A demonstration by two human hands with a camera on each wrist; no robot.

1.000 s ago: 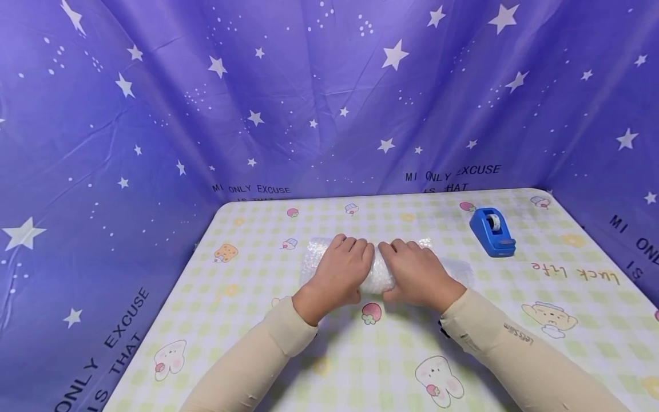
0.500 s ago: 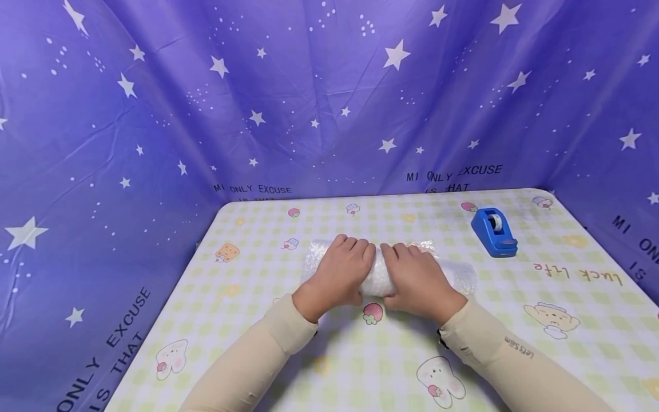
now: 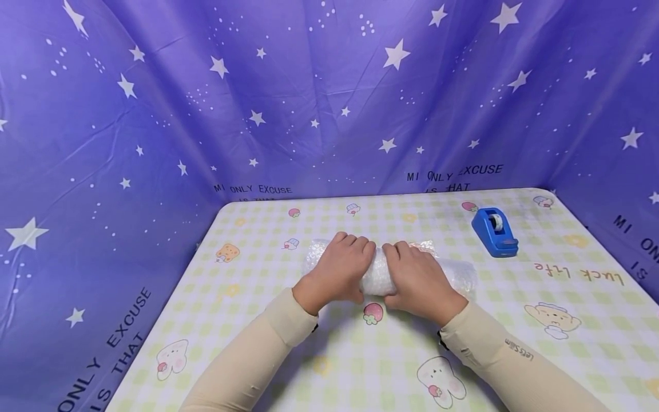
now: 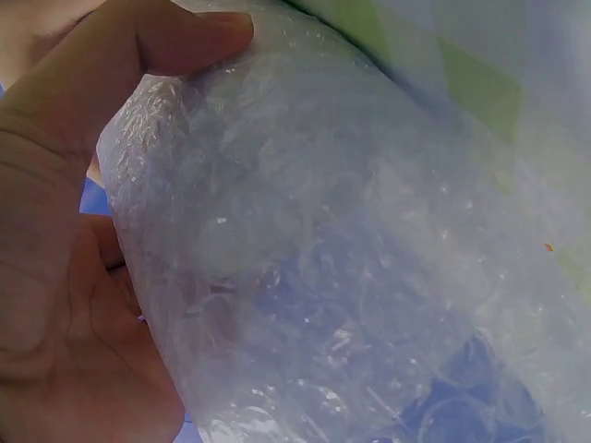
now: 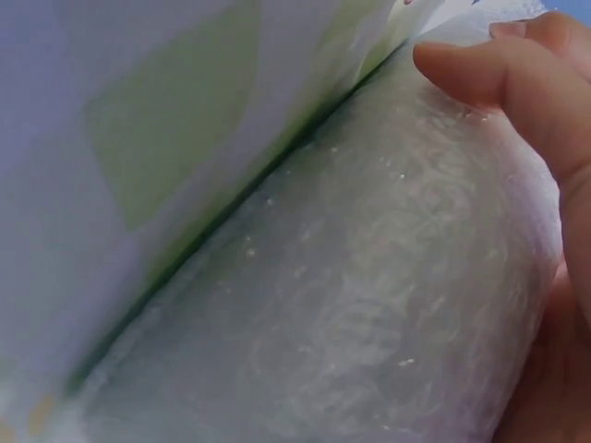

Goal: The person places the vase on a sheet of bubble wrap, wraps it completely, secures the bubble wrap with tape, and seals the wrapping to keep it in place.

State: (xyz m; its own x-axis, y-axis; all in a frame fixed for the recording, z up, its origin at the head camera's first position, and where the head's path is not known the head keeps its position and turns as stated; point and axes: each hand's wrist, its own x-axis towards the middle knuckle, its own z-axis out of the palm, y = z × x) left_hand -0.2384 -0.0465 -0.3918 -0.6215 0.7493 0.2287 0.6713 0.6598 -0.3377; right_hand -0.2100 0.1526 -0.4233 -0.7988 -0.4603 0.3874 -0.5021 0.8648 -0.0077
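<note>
Hardly anything has changed: the left hand (image 3: 342,266) and right hand (image 3: 417,277) still curl their fingers (image 3: 354,242) round the rolled wrap (image 3: 378,277), midway between the worktop's (image 3: 370,366) side edges, probably keeping it tight.

A blue dispenser (image 3: 498,245) stands on the desk (image 3: 370,366) toward the far right corner, a white tape roll (image 3: 496,222) seated in it. The desk top is checked pale green and white, with printed strawberries (image 3: 373,313), rabbits (image 3: 440,379), cupcakes (image 3: 290,244) and the words "Luck life" (image 3: 579,274) upside down. Beyond the desk and along both sides hangs a purple curtain (image 3: 309,86) with white stars (image 3: 396,54), dots and black lettering (image 3: 454,173) reading "ONLY EXCUSE IS THAT".
</note>
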